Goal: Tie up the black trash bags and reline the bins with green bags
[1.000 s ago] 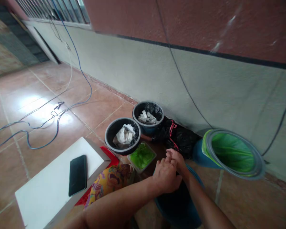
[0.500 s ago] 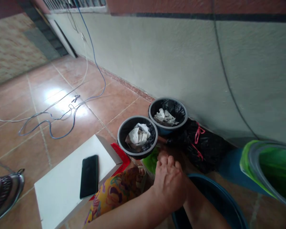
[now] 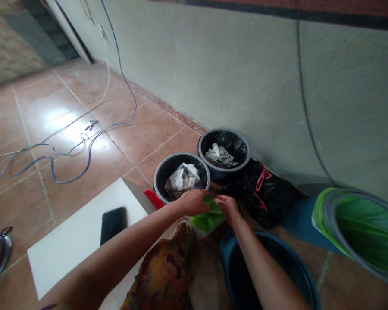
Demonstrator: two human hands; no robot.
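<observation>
Low in the middle of the head view, both hands are at a bright green plastic bag (image 3: 207, 220), bunched up, with what seems a clear wrapper along its lower edge. My left hand (image 3: 195, 202) is closed at the bag's upper left side, its fingertips partly hidden. On the other side, my right hand (image 3: 228, 206) pinches the top right edge. Under my right forearm stands a dark blue bin (image 3: 228, 262), its mouth facing up. Just beyond my left hand is a black-lined bin (image 3: 160, 172) holding crumpled paper.
Another black-lined bin (image 3: 247, 161) with paper stands by the wall. A tied black garbage bag (image 3: 278, 193) lies beside it. At right is a bin with a green liner (image 3: 323, 206). A phone (image 3: 113, 224) rests on a white box (image 3: 64, 241). Cables (image 3: 89, 159) trail over the tiles.
My hands, crossed over each other before, are now apart on either side of the green bag. The bag shows more fully and is lifted between them. The view has shifted slightly.
</observation>
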